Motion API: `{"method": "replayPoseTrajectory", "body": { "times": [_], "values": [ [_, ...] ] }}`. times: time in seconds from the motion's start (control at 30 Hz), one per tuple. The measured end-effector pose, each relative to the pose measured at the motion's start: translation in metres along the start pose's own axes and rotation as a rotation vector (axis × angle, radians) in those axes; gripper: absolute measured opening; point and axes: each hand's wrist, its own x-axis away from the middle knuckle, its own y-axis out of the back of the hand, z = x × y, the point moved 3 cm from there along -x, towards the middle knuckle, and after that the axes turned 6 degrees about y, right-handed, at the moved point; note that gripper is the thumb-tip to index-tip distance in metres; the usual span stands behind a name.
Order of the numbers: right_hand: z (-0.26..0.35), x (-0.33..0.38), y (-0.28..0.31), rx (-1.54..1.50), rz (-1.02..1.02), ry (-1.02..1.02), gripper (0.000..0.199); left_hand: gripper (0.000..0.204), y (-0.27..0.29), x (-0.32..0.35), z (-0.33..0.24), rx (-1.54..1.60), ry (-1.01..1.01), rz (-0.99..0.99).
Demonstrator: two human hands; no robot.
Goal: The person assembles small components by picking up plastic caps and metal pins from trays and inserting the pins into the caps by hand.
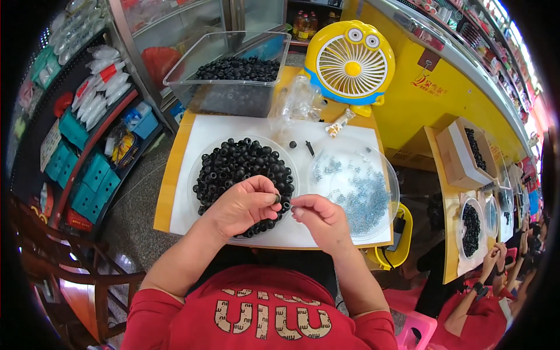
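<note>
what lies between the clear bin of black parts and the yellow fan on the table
Crumpled clear plastic lies between the bin and the fan, as the head view shows.

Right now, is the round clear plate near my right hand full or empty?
Neither: the clear plate is partly filled. Small pale-blue pieces lie scattered over it, thickest toward its right, with bare patches between.

1 head-worn fisheye looks down on the table (pixel 169 198) from close above.
</note>
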Motion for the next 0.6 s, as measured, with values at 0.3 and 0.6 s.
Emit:
{"method": "replayPoseTrajectory", "body": {
  "times": [0.3,0.6],
  "values": [
    [-0.003,0.000,-0.003,-0.209,-0.071,-0.016,0.011,0.013,-0.009,0.007,0.005,0.057,0.048,0.035],
    [0.005,0.004,-0.005,-0.162,-0.052,0.025,0.013,0.015,-0.007,0.005,0.015,0.026,0.025,0.051]
  ]
}}
